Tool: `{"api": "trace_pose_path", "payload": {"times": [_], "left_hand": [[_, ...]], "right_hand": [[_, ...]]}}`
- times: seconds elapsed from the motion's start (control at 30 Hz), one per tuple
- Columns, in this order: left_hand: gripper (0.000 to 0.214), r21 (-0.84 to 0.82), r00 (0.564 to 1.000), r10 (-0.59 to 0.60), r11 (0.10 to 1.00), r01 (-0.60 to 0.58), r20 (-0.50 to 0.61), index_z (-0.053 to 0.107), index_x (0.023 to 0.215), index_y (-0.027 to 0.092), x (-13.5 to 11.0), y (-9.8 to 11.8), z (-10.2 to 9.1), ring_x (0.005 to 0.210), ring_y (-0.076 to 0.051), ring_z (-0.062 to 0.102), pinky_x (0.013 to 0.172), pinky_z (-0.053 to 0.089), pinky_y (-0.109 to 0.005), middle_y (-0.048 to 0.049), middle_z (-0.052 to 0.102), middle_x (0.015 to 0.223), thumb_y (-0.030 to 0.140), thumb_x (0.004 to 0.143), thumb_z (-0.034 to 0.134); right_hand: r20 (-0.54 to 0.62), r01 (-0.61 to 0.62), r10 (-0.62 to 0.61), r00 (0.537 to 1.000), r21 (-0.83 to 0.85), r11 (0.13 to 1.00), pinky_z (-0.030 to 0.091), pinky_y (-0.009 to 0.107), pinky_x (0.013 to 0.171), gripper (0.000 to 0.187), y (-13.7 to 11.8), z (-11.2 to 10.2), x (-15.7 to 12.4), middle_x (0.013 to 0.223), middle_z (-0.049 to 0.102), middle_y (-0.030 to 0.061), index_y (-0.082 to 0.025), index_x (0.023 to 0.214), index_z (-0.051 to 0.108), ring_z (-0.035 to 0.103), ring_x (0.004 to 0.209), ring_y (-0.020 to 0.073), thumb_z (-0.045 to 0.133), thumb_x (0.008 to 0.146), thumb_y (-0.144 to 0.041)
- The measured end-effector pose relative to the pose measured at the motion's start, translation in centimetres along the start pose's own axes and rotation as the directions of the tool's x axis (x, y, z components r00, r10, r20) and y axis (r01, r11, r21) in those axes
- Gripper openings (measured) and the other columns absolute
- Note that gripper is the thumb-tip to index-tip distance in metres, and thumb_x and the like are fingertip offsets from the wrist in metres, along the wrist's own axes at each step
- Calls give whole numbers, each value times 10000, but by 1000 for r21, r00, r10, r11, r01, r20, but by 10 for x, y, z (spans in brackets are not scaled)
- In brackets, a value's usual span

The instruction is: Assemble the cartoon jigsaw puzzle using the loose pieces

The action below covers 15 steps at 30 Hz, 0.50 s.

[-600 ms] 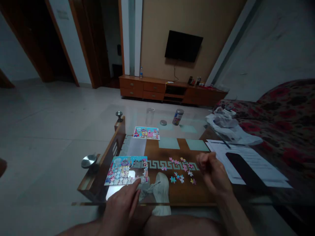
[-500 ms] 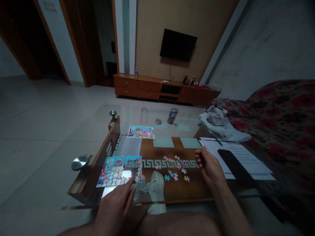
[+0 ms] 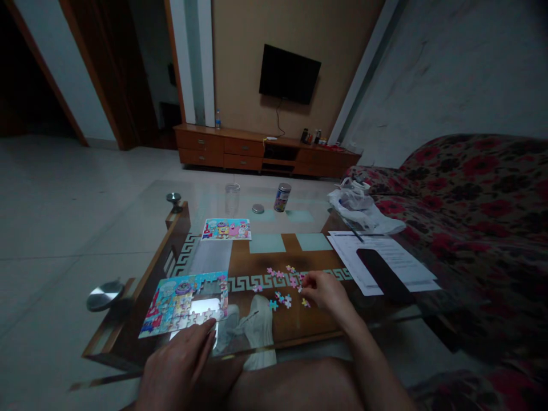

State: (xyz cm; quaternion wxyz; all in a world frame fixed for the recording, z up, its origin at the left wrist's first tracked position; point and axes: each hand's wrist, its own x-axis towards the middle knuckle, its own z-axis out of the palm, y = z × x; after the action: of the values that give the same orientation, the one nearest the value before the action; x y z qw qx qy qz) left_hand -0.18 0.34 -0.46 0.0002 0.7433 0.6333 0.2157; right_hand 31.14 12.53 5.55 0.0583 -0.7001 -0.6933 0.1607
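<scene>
A person is sitting at a low glass surface and is working with two bare hands. The right hand is reaching over a bunch of small loose puzzle pieces. Its fingers are curling down and pinching close together right by the pieces, but you cannot tell if they are grasping one. The left hand is resting on the near edge of a jigsaw puzzle. Its fingers are lying loosely and are not clenched.

The jigsaw puzzle is lying flat at 8 o'clock from the loose pieces, and a gap is showing in it near the left hand. The pink and blue loose pieces are spreading out over a brown pattern under the glass. A white shoe is showing through the glass below them.

A small picture card is lying at 11 o'clock from the loose pieces. A can, a clear jar and a round lid are standing farther away at 12 o'clock. White papers and a pen are lying at 3 o'clock from the right hand. A plastic bag is sitting at 2 o'clock, by a flowery sofa.
</scene>
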Motion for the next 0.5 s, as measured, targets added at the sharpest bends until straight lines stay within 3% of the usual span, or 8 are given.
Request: {"api": "trace_pose_path", "payload": {"times": [0.17, 0.5], "left_hand": [[289, -9, 999, 41, 999, -41, -36, 665, 1030, 264, 1, 2, -3, 803, -184, 716, 626, 572, -273, -18, 747, 951, 283, 909, 403], [273, -44, 1000, -5, 999, 5, 4, 646, 1052, 255, 1, 5, -3, 826, -191, 703, 658, 564, -284, -42, 734, 981, 234, 911, 414]], "right_hand": [[-48, -21, 15, 999, -142, 990, 248, 253, 543, 37, -14, -2, -6, 747, 674, 24, -194, 677, 636, 600, 719, 166, 655, 708, -191], [-8, 26, -27, 1000, -152, 988, 244, 253, 545, 53, -14, 0, -5, 741, 660, 27, -187, 754, 588, 582, 681, 160, 635, 738, -170]]}}
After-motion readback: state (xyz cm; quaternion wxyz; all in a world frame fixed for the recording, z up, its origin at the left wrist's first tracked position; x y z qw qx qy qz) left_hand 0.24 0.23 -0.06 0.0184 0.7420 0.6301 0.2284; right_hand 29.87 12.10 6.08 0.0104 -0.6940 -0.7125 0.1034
